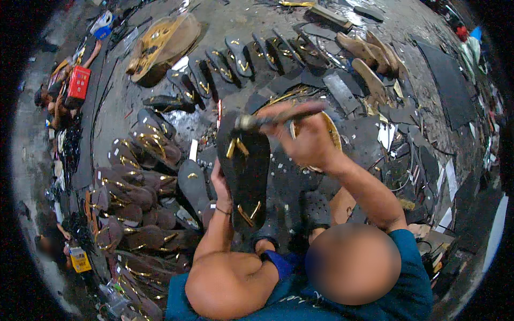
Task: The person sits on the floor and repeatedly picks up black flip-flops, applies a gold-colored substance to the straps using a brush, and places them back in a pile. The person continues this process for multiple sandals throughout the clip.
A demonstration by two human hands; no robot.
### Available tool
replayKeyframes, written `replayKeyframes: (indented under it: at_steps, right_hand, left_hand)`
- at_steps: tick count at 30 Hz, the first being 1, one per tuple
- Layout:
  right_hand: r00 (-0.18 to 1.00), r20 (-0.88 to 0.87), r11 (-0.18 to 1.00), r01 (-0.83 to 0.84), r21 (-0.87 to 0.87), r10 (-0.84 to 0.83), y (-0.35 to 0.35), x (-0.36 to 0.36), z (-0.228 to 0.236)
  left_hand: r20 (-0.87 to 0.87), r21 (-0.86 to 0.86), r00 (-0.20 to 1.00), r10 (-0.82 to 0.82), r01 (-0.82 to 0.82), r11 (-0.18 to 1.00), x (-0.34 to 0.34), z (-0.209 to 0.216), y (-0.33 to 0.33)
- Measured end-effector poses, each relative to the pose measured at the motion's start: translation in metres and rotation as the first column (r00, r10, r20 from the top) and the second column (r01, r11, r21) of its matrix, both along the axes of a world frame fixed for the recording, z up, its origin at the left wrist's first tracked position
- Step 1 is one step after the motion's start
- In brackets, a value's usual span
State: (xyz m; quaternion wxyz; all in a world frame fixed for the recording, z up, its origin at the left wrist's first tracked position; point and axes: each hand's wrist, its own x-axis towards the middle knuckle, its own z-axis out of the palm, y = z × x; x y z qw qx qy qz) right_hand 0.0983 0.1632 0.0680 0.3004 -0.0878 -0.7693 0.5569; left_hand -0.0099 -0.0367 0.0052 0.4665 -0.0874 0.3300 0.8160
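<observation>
My left hand (221, 187) grips a dark sandal sole (243, 179) by its left edge, with its underside up. Gold strap ends stick out through the holes near its toe and heel. In my right hand (308, 140), blurred by motion, is a brush (248, 122) with a pale metal collar and a brown handle; its tip meets the upper part of the sole. Partly hidden behind that hand is a round container with a yellowish rim (336, 131). A loose grey sole (194, 179) lies just left of my left hand.
Sandals with gold straps (238, 56) stand in an arc ahead. Piled sandals (128, 192) cover the left side. Brown soles (369, 56), black sheets (441, 80) and scraps lie to the right. A worn wooden block (166, 45) is far left; other people (56, 101) sit beyond.
</observation>
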Motion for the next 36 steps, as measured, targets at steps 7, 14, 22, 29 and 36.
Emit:
replayKeyframes:
  at_steps: [7, 14, 22, 29, 36]
  right_hand:
    - [0.971, 0.179, 0.978, -0.131, -0.161, 0.16, -0.047, 0.064, -0.037]
    - [0.733, 0.36, 0.787, 0.381, 0.486, -0.577, 0.055, 0.084, -0.106]
    - [0.413, 0.795, 0.802, -0.212, 0.558, -0.444, 0.024, 0.199, -0.067]
    - [0.937, 0.348, 0.449, 0.327, -0.832, -0.037, 0.037, 0.126, -0.007]
    - [0.978, 0.137, 0.962, -0.117, -0.248, 0.154, -0.029, 0.027, 0.015]
  left_hand:
    - [0.035, -0.231, 0.999, 0.04, -0.03, 0.972, 0.016, -0.042, -0.055]
    - [0.066, -0.45, 0.995, 0.07, -0.033, 0.892, 0.046, -0.041, -0.124]
    - [0.089, -0.452, 0.995, 0.032, 0.012, 0.892, 0.044, -0.044, -0.126]
    - [0.051, 0.099, 0.982, -0.184, 0.178, 0.979, -0.001, -0.036, -0.053]
    - [0.177, 0.123, 0.975, -0.131, 0.11, 0.986, 0.009, -0.007, 0.036]
